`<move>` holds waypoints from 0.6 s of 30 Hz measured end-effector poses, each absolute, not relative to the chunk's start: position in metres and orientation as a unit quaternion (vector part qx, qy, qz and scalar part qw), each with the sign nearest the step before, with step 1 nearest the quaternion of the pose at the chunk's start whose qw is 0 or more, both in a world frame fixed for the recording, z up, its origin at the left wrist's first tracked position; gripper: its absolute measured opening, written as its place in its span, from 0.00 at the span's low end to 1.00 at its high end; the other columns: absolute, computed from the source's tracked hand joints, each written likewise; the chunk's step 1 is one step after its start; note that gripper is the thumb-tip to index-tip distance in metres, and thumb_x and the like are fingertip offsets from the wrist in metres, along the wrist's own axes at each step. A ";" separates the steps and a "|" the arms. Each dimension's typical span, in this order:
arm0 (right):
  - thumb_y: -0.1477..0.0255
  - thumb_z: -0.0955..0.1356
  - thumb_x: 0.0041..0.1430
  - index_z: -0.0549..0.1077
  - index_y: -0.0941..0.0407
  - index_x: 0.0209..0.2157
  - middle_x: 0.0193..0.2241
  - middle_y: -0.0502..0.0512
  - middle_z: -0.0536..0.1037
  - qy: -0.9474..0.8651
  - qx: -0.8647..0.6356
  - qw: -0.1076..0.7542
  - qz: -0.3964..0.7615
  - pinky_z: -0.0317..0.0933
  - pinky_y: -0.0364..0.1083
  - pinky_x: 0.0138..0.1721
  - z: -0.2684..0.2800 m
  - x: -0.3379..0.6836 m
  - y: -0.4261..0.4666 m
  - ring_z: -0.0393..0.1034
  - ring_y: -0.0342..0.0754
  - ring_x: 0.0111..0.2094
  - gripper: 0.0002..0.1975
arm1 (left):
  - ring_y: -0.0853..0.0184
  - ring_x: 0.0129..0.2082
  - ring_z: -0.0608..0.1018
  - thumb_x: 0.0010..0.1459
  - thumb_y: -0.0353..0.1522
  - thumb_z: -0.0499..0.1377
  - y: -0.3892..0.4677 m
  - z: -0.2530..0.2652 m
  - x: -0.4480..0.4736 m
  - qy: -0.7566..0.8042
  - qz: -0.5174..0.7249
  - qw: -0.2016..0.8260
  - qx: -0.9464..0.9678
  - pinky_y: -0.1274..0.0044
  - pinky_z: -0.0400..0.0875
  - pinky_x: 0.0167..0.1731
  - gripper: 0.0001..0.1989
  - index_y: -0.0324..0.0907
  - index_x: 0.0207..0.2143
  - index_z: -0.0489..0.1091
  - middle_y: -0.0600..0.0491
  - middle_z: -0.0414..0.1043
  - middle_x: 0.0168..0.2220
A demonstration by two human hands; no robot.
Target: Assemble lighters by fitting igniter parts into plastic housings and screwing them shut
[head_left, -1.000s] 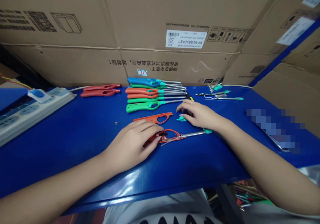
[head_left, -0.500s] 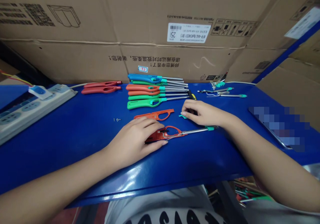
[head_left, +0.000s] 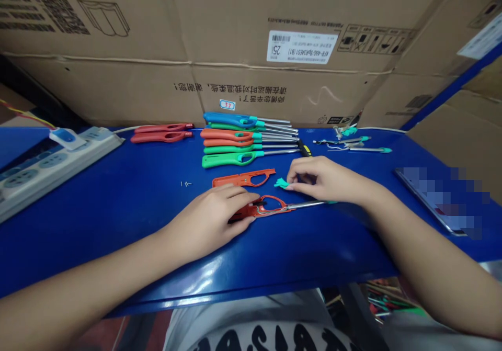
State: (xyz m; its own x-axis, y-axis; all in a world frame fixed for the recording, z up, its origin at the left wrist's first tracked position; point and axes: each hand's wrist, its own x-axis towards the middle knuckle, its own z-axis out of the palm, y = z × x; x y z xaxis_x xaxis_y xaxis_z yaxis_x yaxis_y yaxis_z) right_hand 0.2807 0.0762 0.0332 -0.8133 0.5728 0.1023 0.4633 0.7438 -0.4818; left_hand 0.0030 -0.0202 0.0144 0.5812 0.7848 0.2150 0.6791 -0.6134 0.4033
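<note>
The opened orange lighter (head_left: 246, 212) lies flat, its metal tube (head_left: 308, 204) pointing right, near a teal piece (head_left: 281, 183).

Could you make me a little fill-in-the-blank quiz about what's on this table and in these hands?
1. The left hand covers part of an opened lighter, while a small teal piece is held by the ____.
2. In the row of lighters, the one nearest the cardboard is coloured ____.
3. Left of that row lie ____ red handles.
4. The printing on the cardboard appears turned ____.

Missing words: right hand; blue; two; upside down.
</note>
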 end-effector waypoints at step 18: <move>0.74 0.64 0.69 0.73 0.56 0.40 0.39 0.54 0.75 -0.948 -0.222 0.070 0.217 0.61 0.44 0.38 0.024 0.253 0.045 0.71 0.46 0.38 0.07 | 0.60 0.48 0.79 0.63 0.29 0.63 -0.019 0.023 0.002 0.425 0.185 0.212 0.860 0.69 0.74 0.50 0.11 0.40 0.49 0.75 0.49 0.78 0.46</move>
